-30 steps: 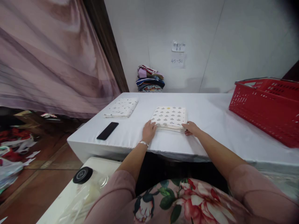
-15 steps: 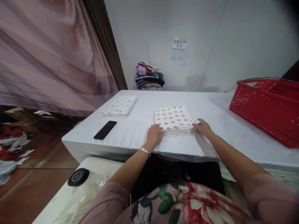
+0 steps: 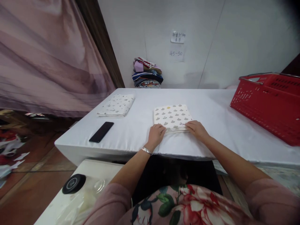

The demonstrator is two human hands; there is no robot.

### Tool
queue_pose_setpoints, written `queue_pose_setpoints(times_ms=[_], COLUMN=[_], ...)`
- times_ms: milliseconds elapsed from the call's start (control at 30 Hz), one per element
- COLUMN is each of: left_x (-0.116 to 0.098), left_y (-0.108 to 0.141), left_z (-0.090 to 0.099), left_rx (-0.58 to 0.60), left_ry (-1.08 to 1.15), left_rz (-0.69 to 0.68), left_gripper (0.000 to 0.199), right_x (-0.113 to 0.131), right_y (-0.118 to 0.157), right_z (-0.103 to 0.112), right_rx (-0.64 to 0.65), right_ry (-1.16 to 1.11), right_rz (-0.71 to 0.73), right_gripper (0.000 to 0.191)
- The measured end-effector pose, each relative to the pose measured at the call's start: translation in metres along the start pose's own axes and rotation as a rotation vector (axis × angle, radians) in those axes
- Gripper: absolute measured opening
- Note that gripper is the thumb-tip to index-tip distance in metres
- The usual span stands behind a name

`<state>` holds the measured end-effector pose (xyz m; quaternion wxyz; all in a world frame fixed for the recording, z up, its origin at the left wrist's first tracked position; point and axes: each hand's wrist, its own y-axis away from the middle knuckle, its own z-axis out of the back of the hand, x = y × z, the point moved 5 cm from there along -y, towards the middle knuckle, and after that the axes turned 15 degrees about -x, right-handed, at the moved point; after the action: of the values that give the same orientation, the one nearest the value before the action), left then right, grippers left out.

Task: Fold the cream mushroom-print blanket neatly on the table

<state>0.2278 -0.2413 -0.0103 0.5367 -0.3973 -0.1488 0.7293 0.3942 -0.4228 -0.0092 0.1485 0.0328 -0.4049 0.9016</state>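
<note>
A folded white cloth (image 3: pixel 172 115) printed with small grey shapes and one yellow one lies flat on the white-covered table (image 3: pixel 206 109). My left hand (image 3: pixel 156 136) has its fingers closed on the near left corner, a silver bracelet on its wrist. At the near right corner, my right hand (image 3: pixel 197 130) pinches the cloth's edge, thumb hidden below. Several stacked layers show along the front fold. Farther left lies a second folded cloth (image 3: pixel 117 105), white with a sparse dark print, touched by neither hand.
A black phone (image 3: pixel 101 132) lies near the table's left front. The red plastic basket (image 3: pixel 267 106) stands at the right. Behind the far edge is a pile of folded fabrics (image 3: pixel 147 73). A round black object (image 3: pixel 74 183) sits on a lower white surface at left.
My right hand has moved inward from the cloth's right side onto its near right corner. My left hand stays at the left corner. The view has shifted slightly.
</note>
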Motion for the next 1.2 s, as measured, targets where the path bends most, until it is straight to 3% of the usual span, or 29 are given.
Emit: queue_pose_setpoints(times_ms=[167,400,567,900,1033,1133,1200], left_x=[-0.001,-0.008,-0.009,-0.007,-0.011,-0.014,-0.013], left_y=[-0.001,-0.003,-0.009,-0.011,-0.007,-0.006,-0.007], left_z=[0.0,0.0,-0.001,-0.006,-0.004,-0.004,-0.006], left_rx=[-0.001,0.013,0.068,0.086,0.04,0.003,0.017], left_ry=[-0.029,-0.146,-0.175,-0.248,-0.212,-0.16,-0.144], left_rz=[0.004,-0.127,-0.21,-0.135,-0.172,-0.221,-0.218], left_gripper=[0.019,0.02,0.018,0.022,0.016,0.027,0.024], right_x=[-0.005,0.004,0.006,0.01,0.011,0.009,0.008], right_y=[0.0,0.001,0.0,-0.004,-0.003,-0.003,-0.003], right_z=[-0.004,0.003,0.0,-0.005,-0.005,-0.006,-0.007], right_rx=[0.028,0.003,0.063,0.117,0.143,0.147,0.136], right_ry=[-0.021,-0.015,0.018,0.144,0.138,0.129,0.125], right_rz=[-0.02,-0.001,0.055,0.077,0.044,0.028,0.024], right_gripper=[0.026,0.028,0.027,0.025,0.025,0.026,0.027])
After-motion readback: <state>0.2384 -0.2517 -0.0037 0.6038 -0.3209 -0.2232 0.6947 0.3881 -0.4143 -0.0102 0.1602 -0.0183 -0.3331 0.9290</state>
